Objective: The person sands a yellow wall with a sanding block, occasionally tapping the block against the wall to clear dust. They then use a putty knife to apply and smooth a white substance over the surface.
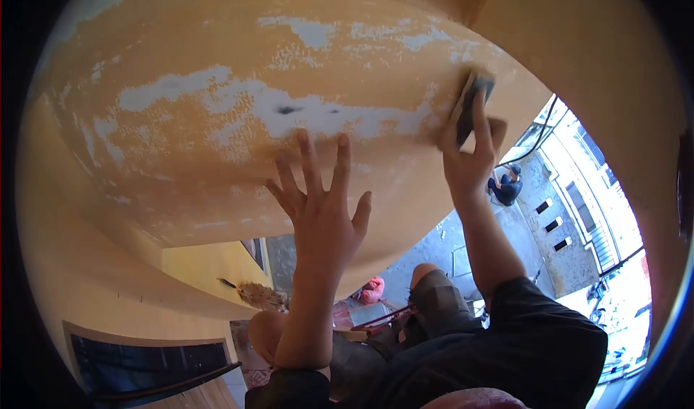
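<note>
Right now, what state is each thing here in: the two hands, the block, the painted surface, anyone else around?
left hand: open, fingers spread, palm flat on the surface.
right hand: closed around the block, raised.
sanding block: gripped, pressed against the surface.
orange painted surface: paint worn away in whitish patches, some dark spots.
person below: crouched on the ground.

no readable text, labels or signs anywhere
</note>
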The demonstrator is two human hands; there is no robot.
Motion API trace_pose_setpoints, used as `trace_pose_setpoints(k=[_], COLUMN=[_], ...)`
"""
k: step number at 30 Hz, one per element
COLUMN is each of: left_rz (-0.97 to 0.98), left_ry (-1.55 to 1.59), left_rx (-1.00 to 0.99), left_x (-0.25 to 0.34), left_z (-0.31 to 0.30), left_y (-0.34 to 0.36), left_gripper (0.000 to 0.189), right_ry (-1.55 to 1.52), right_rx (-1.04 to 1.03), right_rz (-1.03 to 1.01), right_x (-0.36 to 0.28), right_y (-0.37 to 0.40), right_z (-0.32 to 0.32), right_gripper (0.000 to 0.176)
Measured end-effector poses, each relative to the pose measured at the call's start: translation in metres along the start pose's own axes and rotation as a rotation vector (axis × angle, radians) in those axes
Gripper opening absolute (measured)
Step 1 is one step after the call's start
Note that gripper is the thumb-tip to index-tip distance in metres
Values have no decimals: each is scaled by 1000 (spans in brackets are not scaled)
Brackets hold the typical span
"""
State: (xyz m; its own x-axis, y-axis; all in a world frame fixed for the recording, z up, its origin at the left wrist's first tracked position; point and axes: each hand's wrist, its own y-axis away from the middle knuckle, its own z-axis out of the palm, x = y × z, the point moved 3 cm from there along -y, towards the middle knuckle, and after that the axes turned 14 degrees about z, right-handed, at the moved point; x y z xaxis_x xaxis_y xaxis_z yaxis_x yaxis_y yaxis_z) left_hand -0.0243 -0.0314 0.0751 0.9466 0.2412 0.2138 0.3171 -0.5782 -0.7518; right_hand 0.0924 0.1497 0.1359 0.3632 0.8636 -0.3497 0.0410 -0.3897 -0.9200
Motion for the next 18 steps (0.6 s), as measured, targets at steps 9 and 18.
trace_pose_setpoints(k=[9,18], left_rz=[-13,-9], left_ry=[-17,-47], left_rx=[-46,-28], left_x=[-3,-2], left_z=[4,4], left_y=[3,2], left_gripper=[81,79], right_ry=[-15,-83], right_rx=[30,82], right_rz=[64,43], right_x=[-8,-16], right_y=[-7,-12], right_z=[-4,2], right_gripper=[63,60])
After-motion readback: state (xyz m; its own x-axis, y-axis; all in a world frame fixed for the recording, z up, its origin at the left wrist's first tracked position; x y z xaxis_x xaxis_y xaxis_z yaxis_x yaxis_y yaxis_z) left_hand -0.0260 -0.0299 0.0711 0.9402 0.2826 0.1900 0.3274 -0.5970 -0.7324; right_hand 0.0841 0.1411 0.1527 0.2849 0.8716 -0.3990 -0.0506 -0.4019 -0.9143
